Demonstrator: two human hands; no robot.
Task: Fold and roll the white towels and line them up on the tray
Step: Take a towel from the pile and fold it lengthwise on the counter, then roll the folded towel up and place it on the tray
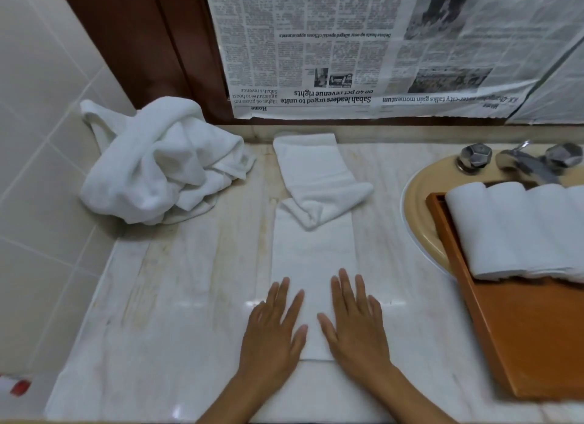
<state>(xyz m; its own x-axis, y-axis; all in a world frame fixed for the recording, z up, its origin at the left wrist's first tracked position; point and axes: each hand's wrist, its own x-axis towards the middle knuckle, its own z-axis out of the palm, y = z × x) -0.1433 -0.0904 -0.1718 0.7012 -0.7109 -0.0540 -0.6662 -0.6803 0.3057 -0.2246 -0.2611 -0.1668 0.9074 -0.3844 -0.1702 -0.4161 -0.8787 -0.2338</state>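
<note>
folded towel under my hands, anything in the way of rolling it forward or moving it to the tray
Yes: a loose towel lies across the far end of the folded towel, in the roll's path. Toward the tray, only bare counter shows, and the tray's near part is free.

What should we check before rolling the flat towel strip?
1. Palms flat on the near end of the folded strip, left hand and right hand: ok.
2. Strip edges straight along the visible length: ok.
3. Roll path free: not ok, a loose towel lies across the strip's far end.
4. Room on the tray on the near side of the rolled towels: ok, bare wood shows.
5. Layers inside the strip aligned: cannot tell.
</note>
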